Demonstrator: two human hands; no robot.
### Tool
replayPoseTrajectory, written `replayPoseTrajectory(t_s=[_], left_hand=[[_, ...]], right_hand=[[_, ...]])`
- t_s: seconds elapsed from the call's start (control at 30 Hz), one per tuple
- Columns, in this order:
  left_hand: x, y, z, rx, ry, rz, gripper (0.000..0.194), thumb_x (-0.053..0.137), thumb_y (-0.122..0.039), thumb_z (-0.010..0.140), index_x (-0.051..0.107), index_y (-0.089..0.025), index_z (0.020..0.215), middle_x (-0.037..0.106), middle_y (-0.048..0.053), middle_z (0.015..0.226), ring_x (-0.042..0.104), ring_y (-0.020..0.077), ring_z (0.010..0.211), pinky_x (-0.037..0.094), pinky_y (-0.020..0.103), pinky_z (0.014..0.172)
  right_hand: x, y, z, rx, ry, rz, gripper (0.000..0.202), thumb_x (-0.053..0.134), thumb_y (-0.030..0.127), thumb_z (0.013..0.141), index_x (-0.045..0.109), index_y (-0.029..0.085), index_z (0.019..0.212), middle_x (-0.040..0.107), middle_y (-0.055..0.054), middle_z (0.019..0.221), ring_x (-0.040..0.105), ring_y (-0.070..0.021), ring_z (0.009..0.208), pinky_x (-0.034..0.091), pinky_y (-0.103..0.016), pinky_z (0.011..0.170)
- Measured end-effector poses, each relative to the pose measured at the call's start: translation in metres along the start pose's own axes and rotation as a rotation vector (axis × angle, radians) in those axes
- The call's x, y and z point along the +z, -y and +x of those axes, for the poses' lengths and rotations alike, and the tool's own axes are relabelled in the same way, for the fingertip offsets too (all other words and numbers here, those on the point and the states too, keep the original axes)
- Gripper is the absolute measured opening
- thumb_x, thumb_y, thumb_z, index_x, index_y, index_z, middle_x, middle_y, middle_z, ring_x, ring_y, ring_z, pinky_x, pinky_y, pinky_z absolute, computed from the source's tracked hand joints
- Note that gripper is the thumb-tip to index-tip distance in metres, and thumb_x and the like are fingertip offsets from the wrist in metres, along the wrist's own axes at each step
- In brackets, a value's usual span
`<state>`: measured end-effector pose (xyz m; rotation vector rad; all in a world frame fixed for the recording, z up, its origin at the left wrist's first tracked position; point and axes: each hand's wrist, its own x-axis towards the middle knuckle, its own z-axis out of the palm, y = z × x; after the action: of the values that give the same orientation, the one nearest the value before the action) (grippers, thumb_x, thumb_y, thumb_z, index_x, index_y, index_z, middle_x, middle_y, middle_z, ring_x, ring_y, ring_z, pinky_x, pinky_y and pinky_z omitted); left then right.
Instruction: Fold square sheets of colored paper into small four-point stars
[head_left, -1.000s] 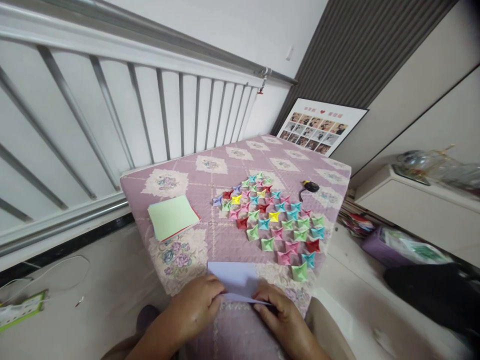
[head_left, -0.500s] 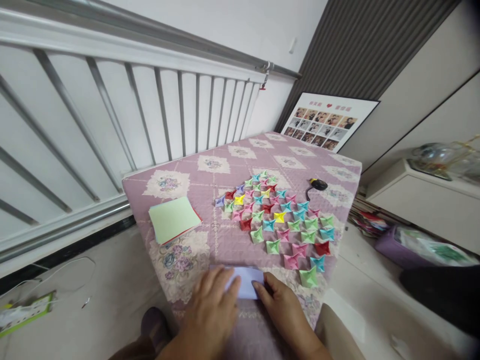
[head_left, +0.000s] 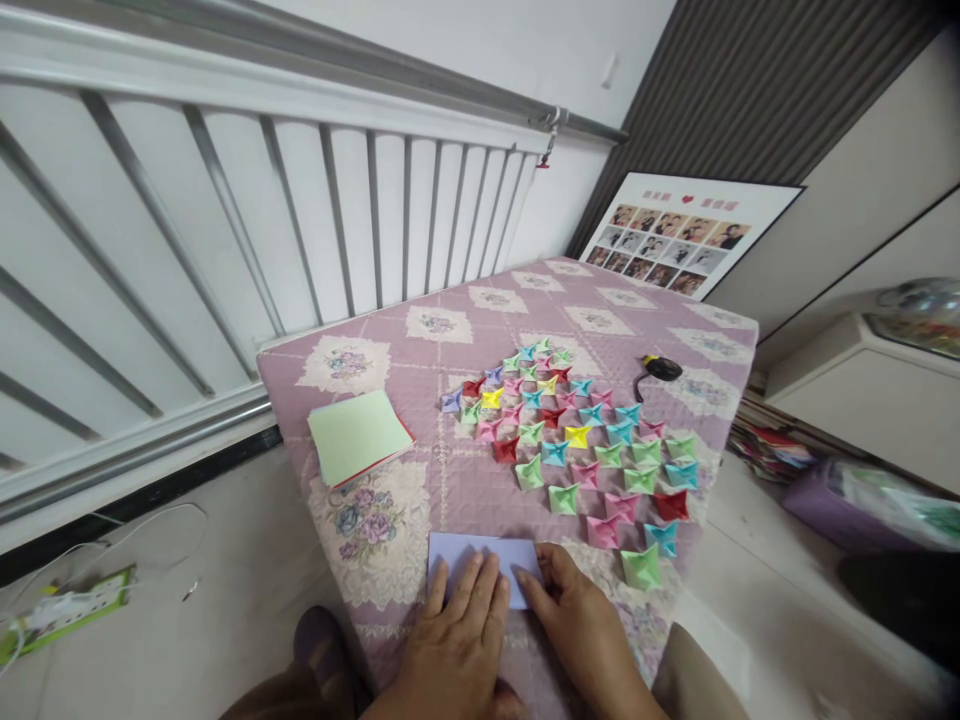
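Note:
A folded lavender paper [head_left: 480, 547] lies near the front edge of the cloth-covered table. My left hand [head_left: 461, 620] rests flat on its left and middle part, fingers stretched out. With thumb and bent fingers, my right hand [head_left: 568, 600] pinches the paper's right end. Beyond and to the right stand several small folded paper shapes [head_left: 554, 453] in green, pink, blue, red, yellow and purple, laid out in slanting rows. At the left of the table sits a stack of coloured paper sheets [head_left: 356, 437], pale green on top, with red showing at the edge.
A black object with a cord [head_left: 662, 369] lies at the table's right. A white radiator [head_left: 300, 220] runs behind the table's left side. A framed photo board [head_left: 694, 235] leans at the back. A power strip [head_left: 82, 620] is on the floor at left.
My left hand has shifted right over the paper and now lies flat, no longer blurred. My right hand still grips the right end. The camera view has moved slightly.

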<state>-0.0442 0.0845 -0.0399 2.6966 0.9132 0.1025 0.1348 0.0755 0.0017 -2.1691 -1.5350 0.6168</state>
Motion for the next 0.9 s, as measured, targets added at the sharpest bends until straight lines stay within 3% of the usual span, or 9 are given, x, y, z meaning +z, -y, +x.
replayPoseTrajectory(t_s=[0.27,0.53,0.9], left_hand=[[-0.0070,0.0009,0.0019,-0.019,0.071,-0.039,0.091,0.049,-0.055,0.081,0.005,-0.012,0.148,-0.006,0.014,0.153,-0.002,0.0336,0.141,0.008,0.060,0.110],[-0.0066,0.0009,0.0003,-0.013,0.062,-0.042,0.090,0.051,-0.049,0.081,0.004,-0.012,0.148,-0.004,0.015,0.153,-0.002,0.0339,0.141,0.008,0.060,0.110],[-0.0052,0.0012,0.0005,-0.024,0.062,-0.046,0.093,0.046,-0.063,0.081,0.006,-0.012,0.148,-0.004,0.015,0.153,0.002,0.0348,0.141,0.012,0.060,0.110]], right_hand=[[0.0037,-0.0011,0.0013,0.048,-0.004,-0.049,0.032,0.044,0.046,0.082,0.052,0.024,0.104,0.065,0.001,0.069,0.064,-0.0197,0.062,0.042,-0.028,0.058],[0.0055,-0.0016,0.0038,0.053,-0.007,-0.067,0.034,0.044,0.044,0.081,0.051,0.024,0.107,0.064,0.001,0.069,0.063,-0.0194,0.061,0.040,-0.027,0.054],[0.0042,0.0016,0.0042,0.060,-0.007,-0.082,0.033,0.046,0.042,0.081,0.050,0.023,0.108,0.060,0.004,0.063,0.060,-0.0174,0.056,0.037,-0.026,0.053]])
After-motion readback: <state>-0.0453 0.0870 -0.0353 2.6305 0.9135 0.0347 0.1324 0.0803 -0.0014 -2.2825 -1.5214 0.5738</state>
